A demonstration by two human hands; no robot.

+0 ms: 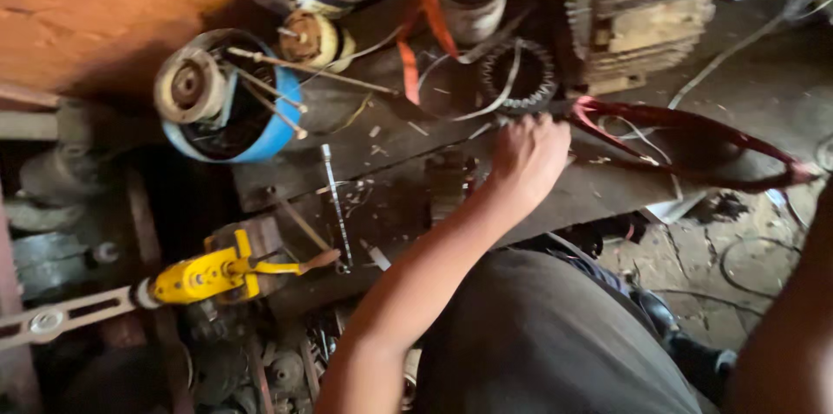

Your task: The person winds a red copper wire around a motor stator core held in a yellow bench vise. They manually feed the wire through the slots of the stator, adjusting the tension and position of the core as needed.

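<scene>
On the far tabletop (607, 188) my left hand (527, 154) grips the red coil (694, 132) beside a gear ring (519, 75); my right forearm shows, hand out of view.

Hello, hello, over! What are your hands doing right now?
Left hand closed on the red wire coil at the bench edge. Right hand out of view, only the forearm shows. Toothed ring and white straps close beside the coil.
</scene>
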